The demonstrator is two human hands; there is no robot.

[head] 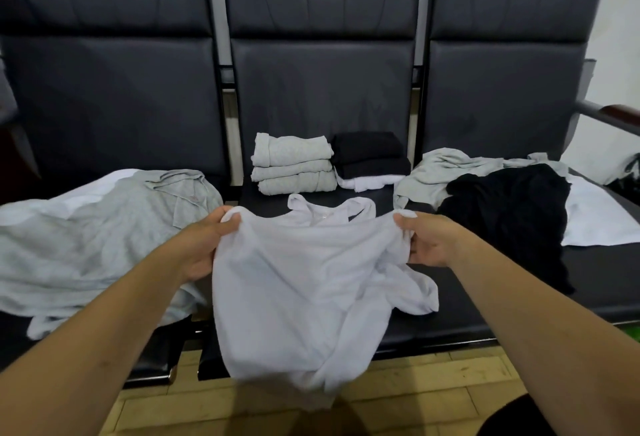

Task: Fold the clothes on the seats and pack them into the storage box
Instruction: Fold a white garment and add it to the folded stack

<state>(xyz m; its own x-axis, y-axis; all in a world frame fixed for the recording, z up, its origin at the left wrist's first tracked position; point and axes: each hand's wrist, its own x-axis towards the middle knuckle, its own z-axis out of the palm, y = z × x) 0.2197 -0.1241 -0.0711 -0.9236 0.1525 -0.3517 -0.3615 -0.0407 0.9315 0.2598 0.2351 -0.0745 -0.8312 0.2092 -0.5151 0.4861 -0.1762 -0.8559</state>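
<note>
A white T-shirt (304, 283) hangs in the air in front of the middle seat, collar up. My left hand (204, 241) grips its left shoulder and my right hand (429, 240) grips its right shoulder. The shirt's hem droops below the seat edge toward the floor. At the back of the middle seat sit a stack of folded grey clothes (292, 169) and, beside it, folded black clothes on a folded white one (370, 158). No storage box is in view.
Unfolded grey shirts (90, 238) cover the left seat. The right seat holds a grey garment (446, 172), a crumpled black garment (505, 207) and a white one (595, 217). Dark seat backs (322, 82) rise behind. Wooden floor (398, 397) lies below; an armrest (613, 117) stands at far right.
</note>
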